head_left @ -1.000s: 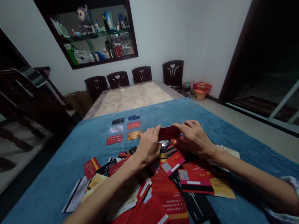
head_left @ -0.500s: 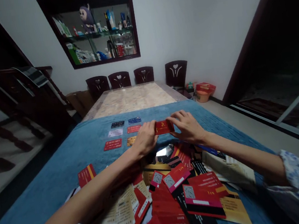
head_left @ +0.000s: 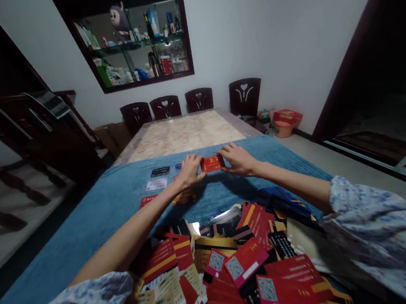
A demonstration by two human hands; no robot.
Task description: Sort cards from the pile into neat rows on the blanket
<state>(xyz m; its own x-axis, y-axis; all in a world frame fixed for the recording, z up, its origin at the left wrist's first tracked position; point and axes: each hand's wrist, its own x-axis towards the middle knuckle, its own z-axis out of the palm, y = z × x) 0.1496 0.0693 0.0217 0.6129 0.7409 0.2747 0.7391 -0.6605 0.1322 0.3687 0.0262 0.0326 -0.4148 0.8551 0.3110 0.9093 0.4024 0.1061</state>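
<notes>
Held by its two short ends between my hands is a red card (head_left: pixel 212 163) with gold marks, just above the blue cloth (head_left: pixel 97 224). My left hand (head_left: pixel 191 171) pinches its left end, and my right hand (head_left: pixel 236 159) pinches its right end. Left of my left hand lie a black card (head_left: pixel 160 171), a pale card (head_left: pixel 156 184) and a red card (head_left: pixel 147 201). A gold card (head_left: pixel 184 197) shows partly below my left wrist. Nearer to me spreads a heap of red, gold, black and cream cards (head_left: pixel 246 264).
A stone-patterned tabletop (head_left: pixel 189 131) extends beyond the cloth, with dark chairs (head_left: pixel 245 96) behind it. A glass-shelved wall niche (head_left: pixel 138 45) holds a plush toy and bottles. A stair railing (head_left: pixel 11 185) stands at left. An orange bucket (head_left: pixel 283 129) sits on the floor at right.
Both hands have moved the red card farther away and slightly left, tilting its face toward the light. My arms now uncover more of the heap, and the view has shifted a little.
</notes>
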